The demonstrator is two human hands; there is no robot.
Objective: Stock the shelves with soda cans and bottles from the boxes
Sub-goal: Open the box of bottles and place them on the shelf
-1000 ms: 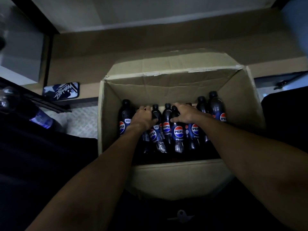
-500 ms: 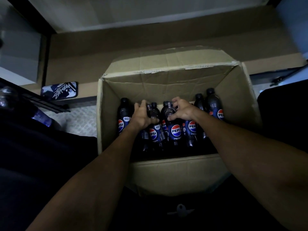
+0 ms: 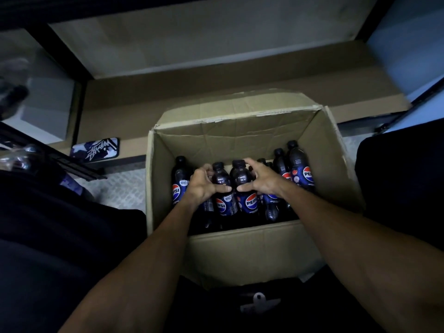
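The person is reaching both arms into an open cardboard box (image 3: 240,251). The left hand (image 3: 204,187) is wrapping its grip round the shoulder of one Pepsi bottle (image 3: 222,182), while the right hand (image 3: 263,180) is clamping its grip on the second bottle (image 3: 241,177) right beside it, thumbs nearly meeting. The other bottles (image 3: 299,169) are standing upright inside the box around them. A patterned case (image 3: 95,150) is lying off to the left.
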